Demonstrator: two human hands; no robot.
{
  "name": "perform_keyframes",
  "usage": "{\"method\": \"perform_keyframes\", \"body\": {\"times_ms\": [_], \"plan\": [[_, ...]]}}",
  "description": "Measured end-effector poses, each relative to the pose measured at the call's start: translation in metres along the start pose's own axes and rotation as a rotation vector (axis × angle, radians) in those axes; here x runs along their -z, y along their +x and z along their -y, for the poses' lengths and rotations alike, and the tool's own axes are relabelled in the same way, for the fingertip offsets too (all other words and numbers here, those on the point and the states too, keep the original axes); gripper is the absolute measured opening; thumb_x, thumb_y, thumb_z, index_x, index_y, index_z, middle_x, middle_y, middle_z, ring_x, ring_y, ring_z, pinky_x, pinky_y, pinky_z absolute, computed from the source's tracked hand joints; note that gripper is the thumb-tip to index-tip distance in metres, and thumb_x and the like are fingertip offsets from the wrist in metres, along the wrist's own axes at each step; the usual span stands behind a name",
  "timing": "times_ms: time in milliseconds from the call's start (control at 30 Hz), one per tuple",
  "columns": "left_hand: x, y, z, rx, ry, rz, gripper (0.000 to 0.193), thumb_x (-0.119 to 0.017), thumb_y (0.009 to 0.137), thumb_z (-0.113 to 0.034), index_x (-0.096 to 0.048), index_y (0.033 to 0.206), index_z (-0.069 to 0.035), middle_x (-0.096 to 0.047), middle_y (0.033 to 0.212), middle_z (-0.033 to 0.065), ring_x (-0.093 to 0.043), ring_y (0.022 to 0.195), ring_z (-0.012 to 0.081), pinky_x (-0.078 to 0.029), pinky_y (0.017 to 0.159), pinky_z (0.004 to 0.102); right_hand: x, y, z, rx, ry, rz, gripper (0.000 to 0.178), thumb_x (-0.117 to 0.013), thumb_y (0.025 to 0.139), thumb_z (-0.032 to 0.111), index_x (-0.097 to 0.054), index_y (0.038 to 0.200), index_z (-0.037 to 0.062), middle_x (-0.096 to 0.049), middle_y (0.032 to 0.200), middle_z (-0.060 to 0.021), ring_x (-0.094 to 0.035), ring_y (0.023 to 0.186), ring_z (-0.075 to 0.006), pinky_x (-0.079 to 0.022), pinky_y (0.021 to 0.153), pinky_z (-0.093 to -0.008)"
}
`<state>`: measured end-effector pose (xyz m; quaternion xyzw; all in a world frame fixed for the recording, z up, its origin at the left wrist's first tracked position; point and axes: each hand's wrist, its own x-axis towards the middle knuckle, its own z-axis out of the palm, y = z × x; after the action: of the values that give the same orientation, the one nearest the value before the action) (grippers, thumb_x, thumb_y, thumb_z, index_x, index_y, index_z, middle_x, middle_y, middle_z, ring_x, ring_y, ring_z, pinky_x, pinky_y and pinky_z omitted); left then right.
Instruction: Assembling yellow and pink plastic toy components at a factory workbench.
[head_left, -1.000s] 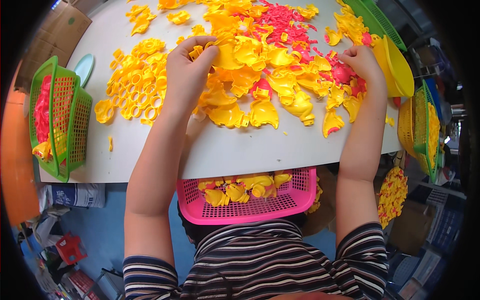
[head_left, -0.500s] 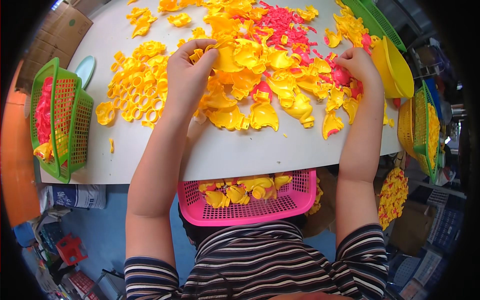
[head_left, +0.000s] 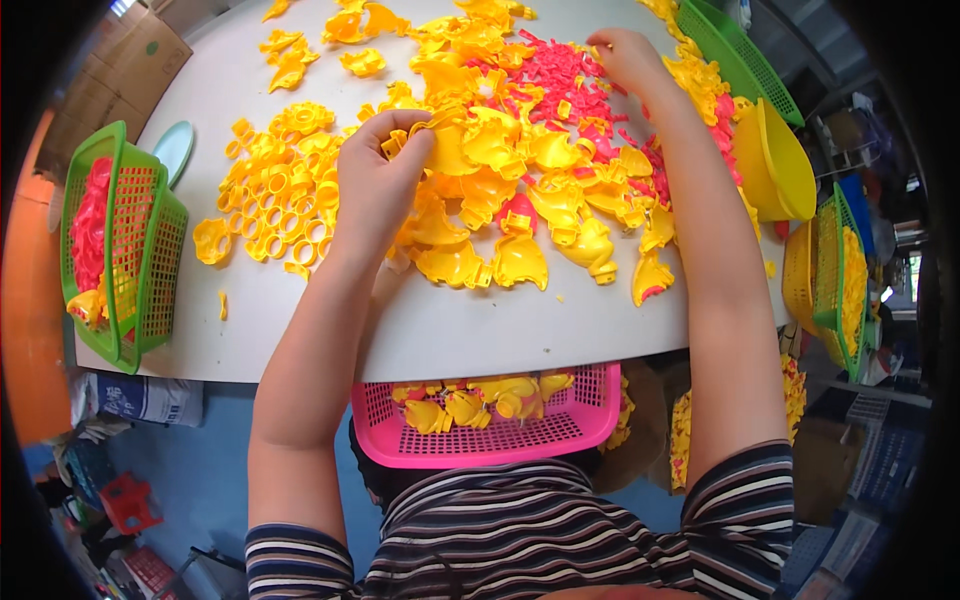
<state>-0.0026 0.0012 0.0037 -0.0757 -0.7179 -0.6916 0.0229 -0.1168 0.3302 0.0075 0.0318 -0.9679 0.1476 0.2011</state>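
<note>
My left hand [head_left: 385, 165] is closed in a pinch on a yellow plastic piece [head_left: 395, 144], at the left side of a heap of thin curved yellow plastic parts [head_left: 495, 140]. Farther off to the right, my right hand [head_left: 630, 62] reaches over the far edge of a pile of small pink plastic pieces [head_left: 562, 75]. Its thumb and fingers are drawn together; what they hold, if anything, is too small to make out. Many yellow rings [head_left: 278, 225] lie left of my left hand. A few yellow parts [head_left: 520, 262] sit nearest me on the white table [head_left: 450, 335].
A pink basket [head_left: 480, 457] holding yellow figures sits at the table's front edge. Green baskets [head_left: 150, 250] with pink and yellow parts stand at the left. At the right are a yellow bowl [head_left: 785, 160], another green basket [head_left: 745, 55] and a filled basket [head_left: 828, 280].
My right hand has moved away from the pink and yellow parts at the right, going farther out and leftward beyond the small pink pieces. My left hand keeps its pinch in nearly the same place.
</note>
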Motion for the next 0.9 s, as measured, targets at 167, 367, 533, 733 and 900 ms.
{"method": "perform_keyframes", "body": {"times_ms": [167, 367, 533, 733, 900], "plan": [[0.002, 0.002, 0.006, -0.03, 0.007, 0.001, 0.019, -0.06, 0.078, -0.013, -0.064, 0.092, 0.0, -0.06, 0.073, 0.002, -0.05, 0.061, 0.0044, -0.04, 0.054, 0.0194, -0.021, 0.029, -0.011, -0.269, -0.18, 0.277, 0.024, -0.063, 0.079, 0.028, -0.068, 0.087, 0.0056, -0.067, 0.083, -0.0129, -0.065, 0.073, -0.0248, -0.051, 0.068, -0.0347], [0.001, 0.002, 0.004, -0.044, 0.013, 0.01, 0.02, -0.06, 0.078, -0.012, -0.064, 0.093, 0.001, -0.06, 0.073, 0.0021, -0.05, 0.062, 0.0046, -0.04, 0.054, 0.0204, -0.027, 0.037, -0.028, -0.394, -0.074, 0.307, 0.034, -0.067, 0.077, 0.037, -0.069, 0.083, 0.0036, -0.066, 0.073, -0.0129, -0.063, 0.063, -0.0231, -0.05, 0.062, -0.0331], [0.002, 0.001, 0.005, -0.048, 0.044, 0.011, 0.02, -0.06, 0.078, -0.012, -0.064, 0.093, 0.001, -0.06, 0.073, 0.0025, -0.05, 0.062, 0.0056, -0.04, 0.055, 0.0209, -0.031, 0.044, -0.005, -0.495, -0.146, 0.379, 0.034, -0.068, 0.075, 0.037, -0.069, 0.084, 0.0035, -0.066, 0.077, -0.0135, -0.064, 0.069, -0.0234, -0.049, 0.063, -0.0343], [-0.001, 0.003, 0.012, -0.055, 0.055, 0.014, 0.022, -0.061, 0.077, -0.013, -0.065, 0.093, 0.0, -0.061, 0.075, 0.004, -0.05, 0.062, 0.0064, -0.04, 0.055, 0.0217, -0.028, 0.038, -0.014, -0.477, -0.223, 0.35, 0.033, -0.067, 0.074, 0.032, -0.068, 0.079, -0.0009, -0.066, 0.078, -0.0157, -0.063, 0.069, -0.0256, -0.049, 0.063, -0.0362], [0.004, 0.003, 0.012, -0.048, 0.071, 0.05, 0.022, -0.06, 0.077, -0.014, -0.064, 0.093, 0.001, -0.062, 0.076, 0.0059, -0.056, 0.066, 0.0089, -0.045, 0.059, 0.0231, 0.002, 0.01, 0.014, -0.194, -0.276, 0.109, 0.026, -0.068, 0.074, 0.024, -0.066, 0.081, -0.0013, -0.065, 0.073, -0.0109, -0.063, 0.07, -0.0203, -0.049, 0.063, -0.033]]}}
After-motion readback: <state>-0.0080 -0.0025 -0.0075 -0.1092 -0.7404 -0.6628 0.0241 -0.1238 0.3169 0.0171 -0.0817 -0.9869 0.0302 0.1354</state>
